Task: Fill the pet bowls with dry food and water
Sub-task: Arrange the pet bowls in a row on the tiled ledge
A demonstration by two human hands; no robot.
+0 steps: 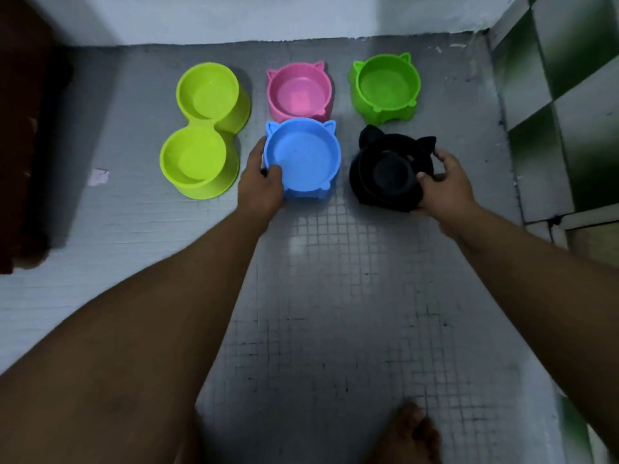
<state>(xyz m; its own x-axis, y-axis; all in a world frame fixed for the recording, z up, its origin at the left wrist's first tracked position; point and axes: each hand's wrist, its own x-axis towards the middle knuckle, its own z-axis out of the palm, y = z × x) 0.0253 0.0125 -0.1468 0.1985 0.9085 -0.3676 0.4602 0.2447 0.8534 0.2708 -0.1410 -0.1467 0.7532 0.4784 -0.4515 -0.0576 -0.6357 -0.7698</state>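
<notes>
Left hand (263,185) of mine is clamped on the blue bowl (303,159) rim, thumb inside; my right hand (442,185) grips the black bowl (388,172), tilted toward me. Both sit on the tiled floor (335,262), ears pointing away. They look light, stiff, slick plastic, so I'd hold the rim

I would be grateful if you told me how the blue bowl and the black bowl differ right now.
The blue bowl sits level on the floor, while the black bowl is tilted toward the camera. The left hand grips the blue bowl's left rim; the right hand holds the black bowl's right side. The blue bowl nearly touches the pink bowl; the black one stands apart. Both have cat ears and look empty.
</notes>
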